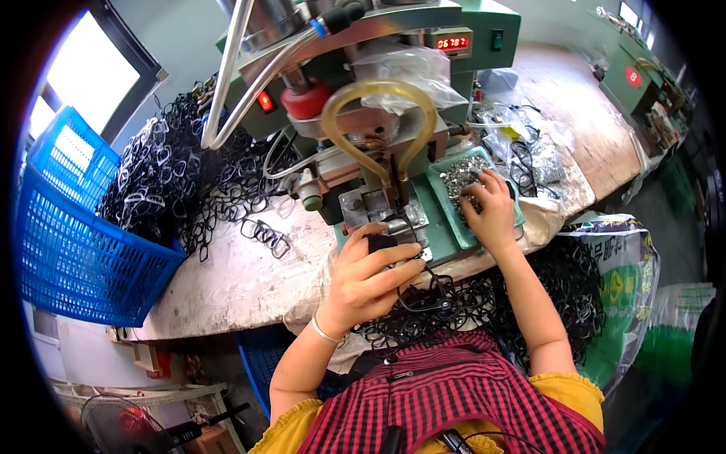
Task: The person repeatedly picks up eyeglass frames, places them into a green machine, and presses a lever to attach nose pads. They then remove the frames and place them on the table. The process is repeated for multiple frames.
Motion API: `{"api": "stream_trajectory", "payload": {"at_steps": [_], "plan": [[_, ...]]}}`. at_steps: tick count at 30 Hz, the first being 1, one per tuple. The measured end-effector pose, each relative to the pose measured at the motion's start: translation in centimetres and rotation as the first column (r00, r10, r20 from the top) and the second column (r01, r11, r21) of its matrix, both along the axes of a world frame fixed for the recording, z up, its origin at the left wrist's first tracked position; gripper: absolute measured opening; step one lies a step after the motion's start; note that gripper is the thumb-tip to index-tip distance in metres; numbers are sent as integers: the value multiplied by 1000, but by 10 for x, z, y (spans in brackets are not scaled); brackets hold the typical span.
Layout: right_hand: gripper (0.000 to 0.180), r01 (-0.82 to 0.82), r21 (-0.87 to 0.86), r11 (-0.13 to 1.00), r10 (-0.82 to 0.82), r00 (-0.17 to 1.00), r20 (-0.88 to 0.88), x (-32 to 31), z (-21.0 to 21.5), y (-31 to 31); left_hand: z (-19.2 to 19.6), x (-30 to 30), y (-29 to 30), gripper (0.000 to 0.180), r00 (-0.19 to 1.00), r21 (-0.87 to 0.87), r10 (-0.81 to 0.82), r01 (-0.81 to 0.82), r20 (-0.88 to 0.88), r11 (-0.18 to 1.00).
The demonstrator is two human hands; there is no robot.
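My left hand point(367, 280) is closed around a black eyeglass frame point(437, 289) at the front of a green bench machine. A thin part of the frame loops down beside the fingertips. Beneath those fingers lies the machine's metal fixture point(425, 236), partly hidden, with a black patch point(380, 243) at the fingers. Over the fixture stands the machine's dark working tip, flanked by a curved yellowish tube point(330, 113). My right hand point(493, 213) reaches into a green tray point(463, 236) of small metal parts point(463, 172). Its fingers are bent together; whatever is between them is too small to make out.
A dark heap of eyeglass frames point(178, 163) covers the bench's left, beside a blue plastic basket point(91, 242). More frames point(556, 284) pile up before my lap, next to a printed sack point(624, 287). Clear plastic bags point(548, 163) lie right of the tray.
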State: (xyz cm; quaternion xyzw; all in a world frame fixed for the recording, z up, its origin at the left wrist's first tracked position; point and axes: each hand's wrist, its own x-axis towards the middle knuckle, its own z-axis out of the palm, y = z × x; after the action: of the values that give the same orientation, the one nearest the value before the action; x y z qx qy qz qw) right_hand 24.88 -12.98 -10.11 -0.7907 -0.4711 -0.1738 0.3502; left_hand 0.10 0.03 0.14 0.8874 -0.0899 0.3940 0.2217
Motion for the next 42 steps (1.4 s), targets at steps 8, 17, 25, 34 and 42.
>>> {"api": "stream_trajectory", "payload": {"at_steps": [8, 17, 25, 34, 42], "plan": [[17, -143, -43, 989, 149, 970, 191, 18, 15, 21, -15, -30, -25, 40, 981, 26, 189, -188, -53, 982], [12, 307, 618, 724, 355, 602, -715, 8, -24, 1, -4, -123, 86, 18, 515, -601, 821, -584, 246, 546], [16, 151, 526, 837, 342, 605, -719, 1, -1, 21, -115, -116, 210, 38, 348, 258, 926, -891, -146, 375], [13, 226, 324, 919, -2, 823, -567, -15, 11, -60, -165, -150, 220, 32, 249, 244, 915, -911, -319, 333], [13, -225, 464, 857, 430, 808, -403, -61, 78, 25, -126, -123, 192, 32, 512, 28, 817, -843, -265, 537]]}}
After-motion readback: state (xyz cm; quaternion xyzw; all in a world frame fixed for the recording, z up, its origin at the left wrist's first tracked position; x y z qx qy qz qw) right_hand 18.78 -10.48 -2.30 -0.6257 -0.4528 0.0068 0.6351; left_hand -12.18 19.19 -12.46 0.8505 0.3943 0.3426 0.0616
